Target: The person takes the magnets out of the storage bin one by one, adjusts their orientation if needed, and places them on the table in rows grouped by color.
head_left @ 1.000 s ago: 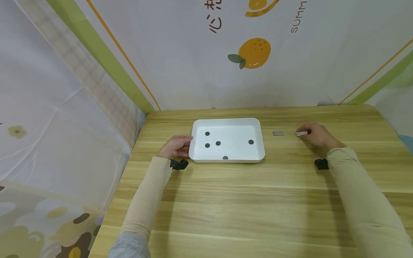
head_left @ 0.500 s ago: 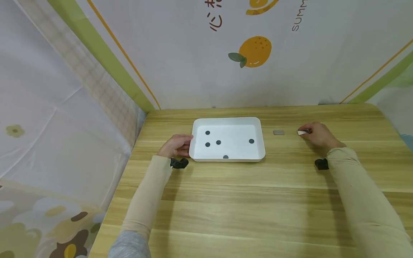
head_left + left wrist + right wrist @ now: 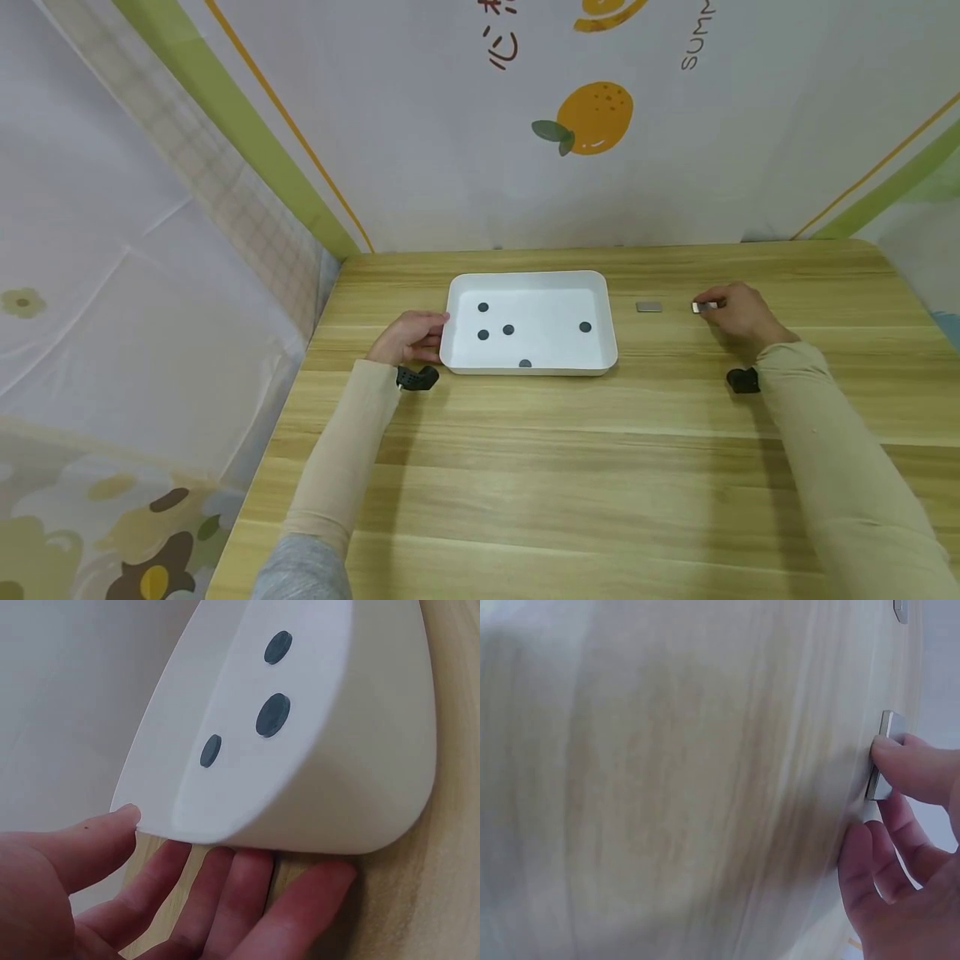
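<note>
My right hand point(image 3: 742, 314) pinches a small, flat, silver rectangular block point(image 3: 886, 761) between thumb and fingers, close over the tabletop at the right. A second silver plate point(image 3: 648, 307) of like shape lies on the wood, left of that hand. On the left, a shallow white tray point(image 3: 611, 333) has my left hand point(image 3: 408, 337) at its short side. The left wrist view shows the thumb on the rim and the other fingers against the outer wall. Several dark round discs point(image 3: 273, 715) lie inside the tray, one of them point(image 3: 525, 364) by its near wall.
Both hands work over a wood-grain table point(image 3: 555, 483). Behind it hangs a white cloth printed with an orange point(image 3: 596, 117), reaching down to the far edge. Another patterned cloth point(image 3: 150, 333) hangs along the left side.
The silver block has turned slightly between my right fingers, its bright face showing differently. My left hand stays at the tray. The head view has tilted a little.
</note>
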Tool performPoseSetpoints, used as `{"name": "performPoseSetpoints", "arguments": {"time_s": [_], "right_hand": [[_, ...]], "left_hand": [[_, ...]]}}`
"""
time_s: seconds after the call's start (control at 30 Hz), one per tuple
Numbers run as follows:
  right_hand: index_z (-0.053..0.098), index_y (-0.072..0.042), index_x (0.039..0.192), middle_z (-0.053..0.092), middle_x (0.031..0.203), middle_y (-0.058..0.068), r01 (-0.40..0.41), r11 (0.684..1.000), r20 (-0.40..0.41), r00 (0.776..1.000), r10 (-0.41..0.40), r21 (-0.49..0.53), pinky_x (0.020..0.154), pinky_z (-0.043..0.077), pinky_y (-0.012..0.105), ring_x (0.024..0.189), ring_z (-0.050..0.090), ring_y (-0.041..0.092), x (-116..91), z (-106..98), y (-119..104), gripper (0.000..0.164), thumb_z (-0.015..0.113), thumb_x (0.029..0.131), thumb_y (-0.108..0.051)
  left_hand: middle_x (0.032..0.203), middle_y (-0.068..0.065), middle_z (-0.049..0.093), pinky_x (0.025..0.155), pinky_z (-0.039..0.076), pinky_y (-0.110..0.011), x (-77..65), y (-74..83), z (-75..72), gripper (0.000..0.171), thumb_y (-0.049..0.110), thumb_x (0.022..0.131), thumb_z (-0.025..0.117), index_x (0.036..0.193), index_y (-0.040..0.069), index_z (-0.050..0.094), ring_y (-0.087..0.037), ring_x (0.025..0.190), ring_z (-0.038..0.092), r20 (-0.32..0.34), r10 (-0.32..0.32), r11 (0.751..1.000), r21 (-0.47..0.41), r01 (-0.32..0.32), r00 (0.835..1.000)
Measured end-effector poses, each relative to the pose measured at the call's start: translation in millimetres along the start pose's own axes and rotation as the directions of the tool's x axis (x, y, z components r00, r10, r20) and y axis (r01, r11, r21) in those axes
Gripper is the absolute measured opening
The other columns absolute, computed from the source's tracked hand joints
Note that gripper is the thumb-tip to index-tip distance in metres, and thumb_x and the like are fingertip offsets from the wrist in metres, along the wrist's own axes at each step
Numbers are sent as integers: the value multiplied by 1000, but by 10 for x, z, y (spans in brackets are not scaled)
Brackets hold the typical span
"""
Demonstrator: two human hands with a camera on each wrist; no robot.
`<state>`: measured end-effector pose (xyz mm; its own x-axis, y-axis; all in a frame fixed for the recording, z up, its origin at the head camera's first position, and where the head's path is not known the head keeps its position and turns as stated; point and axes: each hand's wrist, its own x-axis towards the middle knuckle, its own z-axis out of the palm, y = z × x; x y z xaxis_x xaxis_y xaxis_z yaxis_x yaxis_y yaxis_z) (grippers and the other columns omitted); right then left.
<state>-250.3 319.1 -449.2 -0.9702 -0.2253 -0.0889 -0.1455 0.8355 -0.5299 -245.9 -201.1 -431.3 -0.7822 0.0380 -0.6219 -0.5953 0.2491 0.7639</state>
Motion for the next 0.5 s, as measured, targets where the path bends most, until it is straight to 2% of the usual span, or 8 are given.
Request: {"name": "performPoseSetpoints", "arguments": {"time_s": [0.5], "right_hand": [[60,12,119,59,118,35,-17,1000,-16,1000,17,2,91,44,60,103,57,50,7,21,-6,30,52,96,-6]], "left_hand": [[100,-6,68,61,58,-30,9,-11,-3,40,27,100,53,131,2,53,-14,81,67,15,2,1000,-19,-2,1000]]}}
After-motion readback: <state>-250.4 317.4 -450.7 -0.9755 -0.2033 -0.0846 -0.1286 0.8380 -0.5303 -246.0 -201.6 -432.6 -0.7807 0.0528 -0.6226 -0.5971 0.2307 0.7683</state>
